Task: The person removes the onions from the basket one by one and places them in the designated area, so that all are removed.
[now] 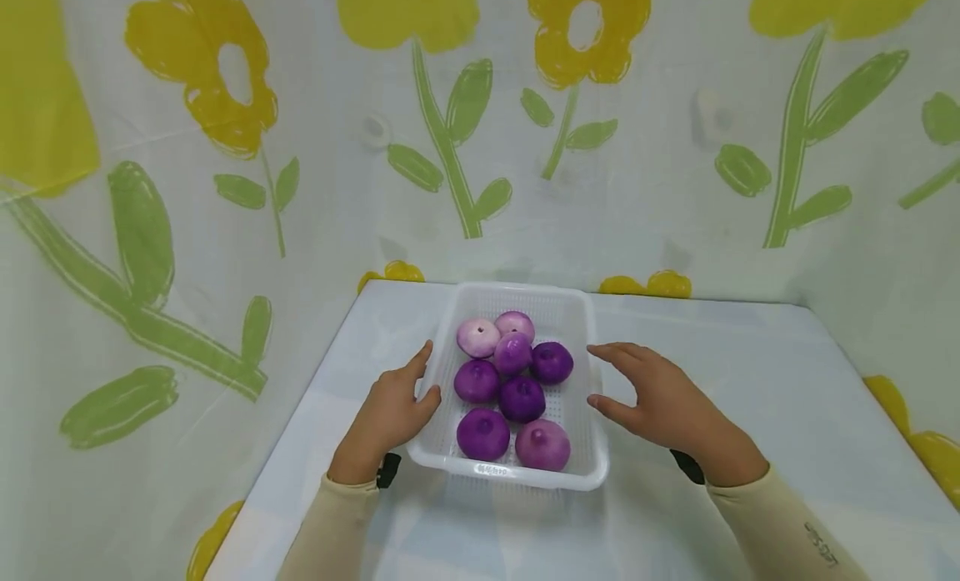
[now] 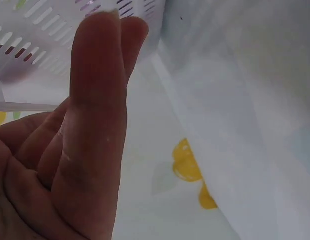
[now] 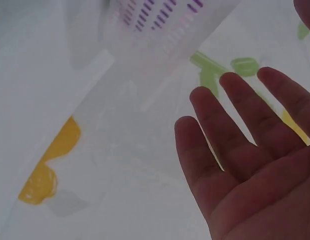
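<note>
A white plastic basket (image 1: 517, 479) with slotted walls stands on the table, holding several purple onions (image 1: 483, 434), some dark and some paler. My left hand (image 1: 390, 410) is at the basket's left side, thumb and forefinger apart; in the left wrist view the hand (image 2: 89, 130) is beside the slotted wall (image 2: 49, 80). Whether it touches the rim I cannot tell. My right hand (image 1: 663, 398) is just off the right rim with fingers extended; the right wrist view shows its fingers spread (image 3: 265, 140) and a gap to the basket (image 3: 160, 30).
The light-coloured table (image 1: 720, 348) extends on both sides of the basket. Behind and around it hangs a white cloth (image 1: 315, 89) printed with yellow flowers and green leaves.
</note>
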Available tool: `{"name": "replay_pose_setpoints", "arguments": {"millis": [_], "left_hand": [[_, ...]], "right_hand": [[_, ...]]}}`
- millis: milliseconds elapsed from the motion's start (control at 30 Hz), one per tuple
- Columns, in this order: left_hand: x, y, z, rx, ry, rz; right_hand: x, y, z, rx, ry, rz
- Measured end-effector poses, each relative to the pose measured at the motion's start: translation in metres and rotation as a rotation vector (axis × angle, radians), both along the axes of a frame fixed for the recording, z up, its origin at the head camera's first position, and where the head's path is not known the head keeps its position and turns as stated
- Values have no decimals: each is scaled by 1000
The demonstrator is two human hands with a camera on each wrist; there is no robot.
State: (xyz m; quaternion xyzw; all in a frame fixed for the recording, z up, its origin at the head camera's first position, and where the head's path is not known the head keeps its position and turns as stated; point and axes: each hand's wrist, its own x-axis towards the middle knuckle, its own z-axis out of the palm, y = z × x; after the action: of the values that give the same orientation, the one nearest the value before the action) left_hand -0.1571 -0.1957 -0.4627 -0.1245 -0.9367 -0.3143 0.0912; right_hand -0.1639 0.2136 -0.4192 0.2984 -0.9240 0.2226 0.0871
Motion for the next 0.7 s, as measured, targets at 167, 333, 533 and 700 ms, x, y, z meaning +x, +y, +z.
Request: {"name": "replay_pose_setpoints", "arguments": {"millis": [167,333,533,700], "left_hand": [[-3,0,1,74,-87,-12],[-5,0,1,128,-113,-19],[-7,0,0,224,-162,-28],[-3,2,-2,331,-234,-21]], "right_hand": [[-2,-20,7,-2,33,107],[-6,-37,11,25,17,180],[-7,-52,16,111,-70,236],[-3,-62,16,164,-187,271]]}}
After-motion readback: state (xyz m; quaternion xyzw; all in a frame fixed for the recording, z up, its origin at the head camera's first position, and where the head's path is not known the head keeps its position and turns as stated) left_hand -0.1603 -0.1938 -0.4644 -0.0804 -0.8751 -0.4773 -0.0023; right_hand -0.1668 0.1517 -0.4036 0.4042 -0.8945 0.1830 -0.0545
